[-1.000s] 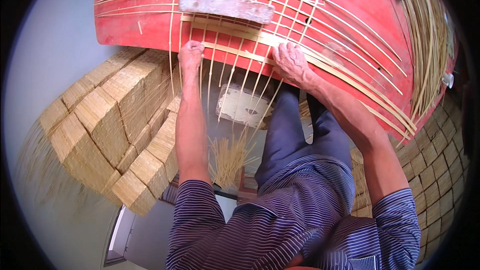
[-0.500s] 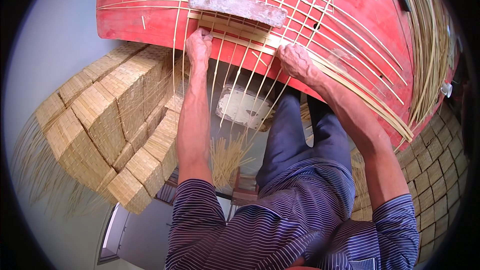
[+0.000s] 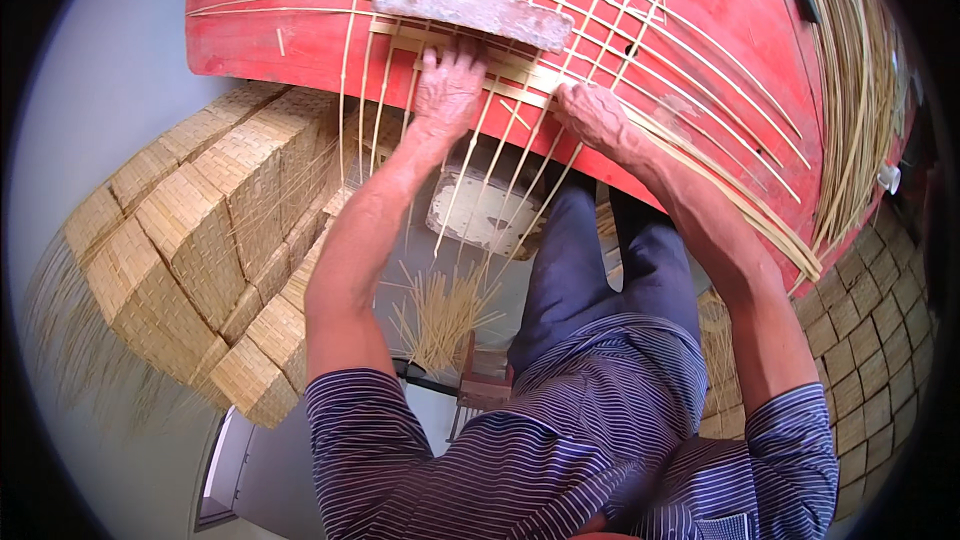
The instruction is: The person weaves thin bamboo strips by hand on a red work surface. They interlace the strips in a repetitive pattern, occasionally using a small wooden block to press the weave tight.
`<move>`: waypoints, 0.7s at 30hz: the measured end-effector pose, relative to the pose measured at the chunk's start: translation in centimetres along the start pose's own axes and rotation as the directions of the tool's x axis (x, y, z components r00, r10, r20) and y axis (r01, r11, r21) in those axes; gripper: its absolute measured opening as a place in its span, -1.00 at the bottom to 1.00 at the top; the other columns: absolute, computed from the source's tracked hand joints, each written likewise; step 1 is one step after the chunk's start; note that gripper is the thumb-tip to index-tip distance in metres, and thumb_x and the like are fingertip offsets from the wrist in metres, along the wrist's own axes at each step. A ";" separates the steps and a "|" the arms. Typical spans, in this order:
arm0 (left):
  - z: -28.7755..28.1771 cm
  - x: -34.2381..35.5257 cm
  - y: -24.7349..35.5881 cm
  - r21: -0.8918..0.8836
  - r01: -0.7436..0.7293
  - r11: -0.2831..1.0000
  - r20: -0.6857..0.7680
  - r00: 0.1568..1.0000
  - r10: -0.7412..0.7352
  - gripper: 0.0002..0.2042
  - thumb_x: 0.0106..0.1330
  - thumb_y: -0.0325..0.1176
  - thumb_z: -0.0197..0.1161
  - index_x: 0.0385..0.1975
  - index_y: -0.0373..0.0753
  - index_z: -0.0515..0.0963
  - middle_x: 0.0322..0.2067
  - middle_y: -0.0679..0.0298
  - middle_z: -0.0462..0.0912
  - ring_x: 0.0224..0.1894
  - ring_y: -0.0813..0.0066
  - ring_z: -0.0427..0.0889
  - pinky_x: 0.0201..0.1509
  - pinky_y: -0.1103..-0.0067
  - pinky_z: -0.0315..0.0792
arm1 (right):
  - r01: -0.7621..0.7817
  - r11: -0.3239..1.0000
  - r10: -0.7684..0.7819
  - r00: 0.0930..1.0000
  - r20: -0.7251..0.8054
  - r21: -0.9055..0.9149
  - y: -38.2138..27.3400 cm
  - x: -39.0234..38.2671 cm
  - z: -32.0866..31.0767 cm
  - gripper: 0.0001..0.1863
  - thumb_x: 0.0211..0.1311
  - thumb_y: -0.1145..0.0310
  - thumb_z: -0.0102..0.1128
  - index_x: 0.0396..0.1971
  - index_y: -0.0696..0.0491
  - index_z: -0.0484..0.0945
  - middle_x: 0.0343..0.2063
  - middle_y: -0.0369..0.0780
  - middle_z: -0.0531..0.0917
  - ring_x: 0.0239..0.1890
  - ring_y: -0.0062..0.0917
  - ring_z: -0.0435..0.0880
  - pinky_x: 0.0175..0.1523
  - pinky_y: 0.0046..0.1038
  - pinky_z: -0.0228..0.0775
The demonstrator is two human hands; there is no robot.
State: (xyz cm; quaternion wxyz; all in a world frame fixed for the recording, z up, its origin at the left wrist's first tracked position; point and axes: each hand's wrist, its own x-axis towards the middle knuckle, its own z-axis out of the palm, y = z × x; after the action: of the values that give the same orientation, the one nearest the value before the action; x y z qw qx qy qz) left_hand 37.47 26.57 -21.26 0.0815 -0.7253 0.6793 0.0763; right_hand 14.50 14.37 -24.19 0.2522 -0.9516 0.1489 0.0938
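Observation:
A lattice of thin bamboo strips (image 3: 590,2) is spread over a red tabletop (image 3: 720,70). Across it lies a long, worn, whitish bar (image 3: 470,12) with pinkish patches. Just below the bar, my left hand (image 3: 449,92) rests with fingers stretched out over the crossing strips, the fingertips near the bar's lower edge. My right hand (image 3: 597,117) is closed around the flat, wider bamboo strips (image 3: 720,185) at the lattice's near edge. Those strips run on past it under my forearm toward the lower right. Several upright strips hang over the table's near edge between my arms.
Stacked woven bamboo baskets (image 3: 190,230) stand on the left, and more woven pieces (image 3: 870,340) at the lower right. A bundle of long thin strips (image 3: 855,90) lies along the table's right side. Below are a worn white stool (image 3: 485,210) and cut strips (image 3: 445,320).
My left hand has moved right along the near strips, going from a closed grip at the left end to outstretched fingers. The right hand stays nearly in place.

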 end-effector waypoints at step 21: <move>-2.5 -0.9 11.5 -0.673 0.232 0.702 0.210 0.970 -0.119 -0.79 0.22 -0.35 0.35 -0.22 -0.25 0.54 -0.36 0.00 0.66 -0.31 0.02 0.68 -0.27 0.27 0.54 | -0.373 0.902 0.407 0.902 -0.145 0.218 3.1 -19.0 -3.2 -0.69 0.14 0.46 0.21 -0.13 0.20 0.42 -0.22 0.01 0.55 -0.12 -0.07 0.53 -0.02 -0.13 0.41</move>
State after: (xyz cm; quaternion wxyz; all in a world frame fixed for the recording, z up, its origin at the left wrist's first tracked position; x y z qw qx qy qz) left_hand 25.91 26.19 -18.81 -0.1376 -0.7563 0.5208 0.3712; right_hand -4.02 14.69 -18.05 0.3002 -0.8792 0.3681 0.0384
